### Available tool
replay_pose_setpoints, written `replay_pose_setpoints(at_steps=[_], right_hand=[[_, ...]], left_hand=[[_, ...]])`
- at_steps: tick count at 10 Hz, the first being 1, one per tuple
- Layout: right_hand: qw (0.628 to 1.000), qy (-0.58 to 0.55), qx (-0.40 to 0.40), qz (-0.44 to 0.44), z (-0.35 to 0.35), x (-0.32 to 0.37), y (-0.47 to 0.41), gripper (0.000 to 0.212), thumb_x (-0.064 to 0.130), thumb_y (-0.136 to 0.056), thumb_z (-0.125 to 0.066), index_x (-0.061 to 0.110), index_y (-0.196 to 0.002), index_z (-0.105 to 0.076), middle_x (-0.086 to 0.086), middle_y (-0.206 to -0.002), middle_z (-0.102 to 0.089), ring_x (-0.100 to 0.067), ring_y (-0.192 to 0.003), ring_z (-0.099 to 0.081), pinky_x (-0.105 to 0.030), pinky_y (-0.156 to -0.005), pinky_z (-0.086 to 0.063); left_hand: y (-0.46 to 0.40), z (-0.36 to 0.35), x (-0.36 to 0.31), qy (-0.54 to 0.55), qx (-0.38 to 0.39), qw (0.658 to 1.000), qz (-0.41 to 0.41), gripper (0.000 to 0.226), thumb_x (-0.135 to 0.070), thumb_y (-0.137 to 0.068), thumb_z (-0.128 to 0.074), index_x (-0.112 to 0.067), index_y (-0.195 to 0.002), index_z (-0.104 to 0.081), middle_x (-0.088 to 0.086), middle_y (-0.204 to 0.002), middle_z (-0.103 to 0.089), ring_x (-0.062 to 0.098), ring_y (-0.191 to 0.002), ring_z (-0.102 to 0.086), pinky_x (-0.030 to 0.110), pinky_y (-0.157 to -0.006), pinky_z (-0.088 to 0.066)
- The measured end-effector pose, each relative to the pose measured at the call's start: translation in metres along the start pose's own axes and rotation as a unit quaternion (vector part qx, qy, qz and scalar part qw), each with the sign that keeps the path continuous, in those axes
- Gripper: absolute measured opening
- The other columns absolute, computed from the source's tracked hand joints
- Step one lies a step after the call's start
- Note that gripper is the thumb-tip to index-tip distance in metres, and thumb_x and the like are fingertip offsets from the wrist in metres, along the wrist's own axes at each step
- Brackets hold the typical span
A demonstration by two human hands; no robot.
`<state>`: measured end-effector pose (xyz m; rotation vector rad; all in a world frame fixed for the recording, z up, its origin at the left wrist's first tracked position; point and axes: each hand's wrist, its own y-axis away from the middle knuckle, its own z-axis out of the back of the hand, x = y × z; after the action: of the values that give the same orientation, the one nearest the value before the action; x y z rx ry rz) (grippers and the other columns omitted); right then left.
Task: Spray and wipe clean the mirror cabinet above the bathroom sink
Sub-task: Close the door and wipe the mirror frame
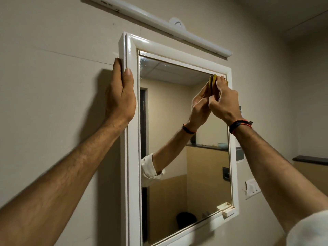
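A white-framed mirror cabinet [132, 121] hangs on the beige wall. My left hand [120, 93] grips its left edge near the top, with the fingers behind the side and the thumb on the front of the frame. My right hand [224, 102] holds a yellow cloth [214, 80] pressed against the glass in the mirror's top right corner. Most of the cloth is hidden by my fingers. The glass [177, 157] reflects my right arm and the room behind. A hazy smear shows on the glass near the top left corner.
A long white tube light [159, 23] is mounted on the wall just above the cabinet. A small white handle [229, 212] sits at the mirror's lower right corner. A white switch plate [252, 189] and a dark ledge [310, 159] are on the wall to the right.
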<state>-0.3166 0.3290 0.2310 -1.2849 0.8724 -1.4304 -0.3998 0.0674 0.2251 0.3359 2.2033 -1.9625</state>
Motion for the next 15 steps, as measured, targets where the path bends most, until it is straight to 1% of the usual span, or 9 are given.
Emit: replay_pose_setpoints(at_steps=[3,4,5,6,7,11,12,13,15], right_hand=[[0.998,-0.048,-0.017,-0.023,0.029,0.002,0.012,0.047,-0.002,-0.083,-0.057,0.008,-0.13,-0.061,-0.011,-0.119,-0.067,-0.025,-0.109,-0.062,-0.04,-0.098,-0.052],[0.924,-0.31,-0.099,-0.198,0.037,0.002,0.018,0.039,-0.005,-0.079,-0.05,0.008,-0.109,-0.071,-0.006,-0.099,-0.069,-0.022,-0.095,-0.066,-0.037,-0.082,-0.059],[0.782,-0.511,-0.142,-0.327,0.042,0.002,0.022,0.018,-0.001,-0.08,-0.054,0.012,-0.092,-0.058,-0.008,-0.099,-0.059,-0.028,-0.104,-0.06,-0.036,-0.077,-0.059],[0.777,-0.528,-0.127,-0.32,0.041,0.005,0.035,0.021,0.004,-0.084,-0.066,0.01,-0.102,-0.058,-0.008,-0.108,-0.06,-0.024,-0.103,-0.063,-0.031,-0.077,-0.06],[0.855,-0.442,-0.08,-0.259,0.031,0.016,0.055,0.042,-0.003,-0.089,-0.06,0.006,-0.13,-0.055,-0.006,-0.116,-0.061,-0.023,-0.107,-0.061,-0.032,-0.083,-0.058],[0.92,-0.358,0.0,-0.16,0.005,0.102,0.182,0.05,0.001,-0.091,-0.061,0.021,-0.136,-0.054,0.002,-0.129,-0.06,-0.014,-0.113,-0.059,-0.031,-0.086,-0.058],[0.948,-0.3,0.007,-0.108,0.0,0.123,0.228,0.057,-0.002,-0.087,-0.063,0.028,-0.135,-0.051,0.021,-0.116,-0.059,0.008,-0.098,-0.06,-0.006,-0.078,-0.049],[0.983,-0.185,0.008,0.006,-0.005,0.138,0.272,0.066,-0.012,-0.08,-0.06,0.023,-0.135,-0.047,0.02,-0.115,-0.06,0.005,-0.098,-0.063,-0.004,-0.083,-0.048],[0.985,0.002,0.102,0.141,-0.028,0.149,0.352,0.06,-0.017,-0.077,-0.058,0.004,-0.133,-0.058,-0.017,-0.138,-0.054,-0.029,-0.129,-0.052,-0.043,-0.103,-0.048]], left_hand=[[0.003,0.005,0.004,0.003,0.002,1.0,0.006,0.053,-0.029,-0.106,-0.032,-0.008,-0.154,-0.022,0.006,-0.158,-0.032,0.015,-0.145,-0.031,0.034,-0.119,-0.029],[0.009,0.008,0.003,-0.002,0.008,1.0,0.018,0.054,-0.031,-0.106,-0.033,-0.009,-0.154,-0.022,0.005,-0.158,-0.033,0.014,-0.144,-0.032,0.033,-0.118,-0.029],[0.016,0.01,0.004,-0.009,0.02,0.999,0.026,0.053,-0.032,-0.106,-0.034,-0.011,-0.154,-0.024,0.006,-0.155,-0.038,0.015,-0.141,-0.038,0.037,-0.116,-0.034],[0.024,0.012,0.005,-0.004,0.023,0.999,0.036,0.054,-0.032,-0.106,-0.035,-0.01,-0.154,-0.025,0.005,-0.154,-0.04,0.014,-0.139,-0.04,0.036,-0.116,-0.034],[0.035,0.015,0.005,0.005,0.034,0.998,0.058,0.055,-0.035,-0.105,-0.037,-0.012,-0.154,-0.025,0.004,-0.155,-0.038,0.015,-0.14,-0.039,0.037,-0.116,-0.035],[0.128,0.063,0.006,0.057,0.082,0.989,0.111,0.049,-0.026,-0.102,-0.047,-0.02,-0.15,-0.035,-0.007,-0.159,-0.029,0.004,-0.143,-0.03,0.02,-0.111,-0.035],[0.166,0.082,0.006,0.058,0.106,0.983,0.141,0.042,-0.032,-0.105,-0.039,-0.022,-0.145,-0.045,-0.01,-0.154,-0.038,-0.005,-0.135,-0.036,-0.001,-0.096,-0.035],[0.203,0.094,0.007,0.118,0.12,0.963,0.208,0.053,-0.047,-0.101,-0.031,-0.022,-0.147,-0.042,-0.013,-0.146,-0.048,-0.007,-0.131,-0.043,0.005,-0.101,-0.034],[0.267,0.106,0.01,0.161,0.125,0.925,0.319,0.069,-0.065,-0.091,-0.028,-0.023,-0.141,-0.05,-0.02,-0.134,-0.054,-0.003,-0.129,-0.048,0.023,-0.11,-0.035]])
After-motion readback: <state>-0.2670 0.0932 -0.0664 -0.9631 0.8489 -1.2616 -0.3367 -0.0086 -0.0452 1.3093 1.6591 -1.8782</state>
